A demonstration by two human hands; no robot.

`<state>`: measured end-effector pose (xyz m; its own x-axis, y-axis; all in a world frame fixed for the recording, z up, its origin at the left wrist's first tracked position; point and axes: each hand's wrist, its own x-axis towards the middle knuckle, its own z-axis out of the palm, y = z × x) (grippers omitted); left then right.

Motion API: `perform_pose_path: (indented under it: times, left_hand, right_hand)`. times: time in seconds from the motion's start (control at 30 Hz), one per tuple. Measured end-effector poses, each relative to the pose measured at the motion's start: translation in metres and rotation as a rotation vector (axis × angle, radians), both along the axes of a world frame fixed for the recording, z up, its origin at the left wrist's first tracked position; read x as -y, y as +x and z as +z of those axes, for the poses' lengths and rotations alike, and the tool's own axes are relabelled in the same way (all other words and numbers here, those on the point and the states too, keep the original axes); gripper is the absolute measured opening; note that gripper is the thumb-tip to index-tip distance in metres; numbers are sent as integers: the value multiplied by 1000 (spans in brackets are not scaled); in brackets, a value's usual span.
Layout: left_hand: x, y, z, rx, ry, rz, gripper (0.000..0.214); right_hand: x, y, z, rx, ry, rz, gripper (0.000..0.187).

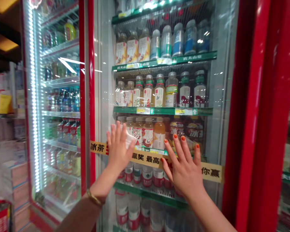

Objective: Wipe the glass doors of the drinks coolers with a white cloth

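My left hand (118, 145) presses a folded white cloth (130, 138) against the glass door (102, 106) of a red-framed drinks fridge. Most of the cloth is hidden under the palm and fingers; a corner shows by the thumb. A bracelet circles the left wrist. To the right, my right hand (183, 167), with orange nails, lies with spread fingers on or close to the same door and holds nothing. Both hands overlap a yellow printed strip (145, 158) that runs across the door, and they cover parts of its lettering.
Behind the glass, bottles (148, 90) stand in rows on shelves with green edges (164, 111). A second lit fridge (62, 112) is at the left, with stacked cartons (20, 180) beyond it. A red frame post (256, 116) rises at the right.
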<state>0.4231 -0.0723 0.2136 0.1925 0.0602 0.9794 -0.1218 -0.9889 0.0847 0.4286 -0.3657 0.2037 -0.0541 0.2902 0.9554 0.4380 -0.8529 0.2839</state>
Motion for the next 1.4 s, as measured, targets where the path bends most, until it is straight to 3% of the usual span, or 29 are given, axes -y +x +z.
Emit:
perform_pose_path:
  times: [0.07, 0.13, 0.2, 0.27, 0.33, 0.4, 0.47, 0.53, 0.57, 0.63, 0.7, 0.77, 0.8, 0.87, 0.93, 1.0, 1.07, 1.13, 1.2, 1.27, 1.33, 1.4]
  left_hand:
    - [27, -5, -26, -32, 260, -50, 85]
    - [30, -10, -48, -59, 381, -69, 84]
    - [17, -12, -55, -76, 246, -57, 79]
    - [13, -9, -45, -51, -4, -53, 74]
    - [29, -4, -34, -24, -129, -71, 70]
    - [62, -3, -36, -38, -51, -102, 71]
    - [93, -5, -57, -79, 134, -122, 74]
    - [105, -10, -92, -104, 251, -112, 80]
    - [101, -12, -111, -109, 244, -93, 83]
    - [79, -14, -136, -107, 73, -37, 85]
    - [55, -10, -136, -80, -195, 16, 84]
    - [50, -5, -118, -57, -365, 39, 82]
    - [58, -2, -108, -62, -369, 30, 83]
    - [85, -1, -97, -93, -218, -22, 87]
    - [114, -5, -107, -123, 20, -85, 93]
    - [128, -13, -135, -140, 192, -109, 96]
    - [118, -21, -167, -151, 204, -100, 95]
    - [94, -22, -183, -153, 70, -61, 94]
    - [77, -17, -177, -133, -134, -4, 93]
    - [79, -10, -159, -108, -279, 30, 92]
    - [96, -6, -147, -103, -245, 8, 94]
    - [116, -8, -156, -137, -47, -42, 98]
  right_hand:
    - [0, 2, -17, -4, 23, 5, 81]
    - [3, 2, -34, -11, 35, 1, 81]
    - [5, 1, -48, -21, 40, -21, 81]
    - [7, 0, -55, -16, 60, -53, 81]
    - [7, 0, -58, -15, 88, -80, 81]
    - [6, -1, -60, -22, 111, -91, 80]
    - [6, -2, -64, -33, 122, -92, 81]
    - [7, -3, -73, -44, 130, -94, 84]
    - [8, -3, -79, -50, 131, -95, 86]
    - [11, -4, -92, -60, 122, -93, 88]
    - [13, -4, -102, -63, 111, -97, 88]
    - [14, -5, -108, -63, 113, -109, 89]
    - [15, -5, -109, -67, 117, -114, 90]
    - [16, -5, -110, -77, 122, -116, 92]
    - [16, -7, -112, -93, 121, -116, 90]
    - [17, -7, -117, -104, 126, -127, 88]
    - [18, -7, -124, -107, 133, -144, 88]
    - [17, -6, -132, -103, 135, -159, 91]
    - [17, -4, -137, -96, 137, -171, 93]
    - [17, -4, -139, -98, 144, -179, 93]
    - [18, -5, -139, -106, 152, -178, 92]
    - [18, -6, -137, -112, 155, -171, 90]
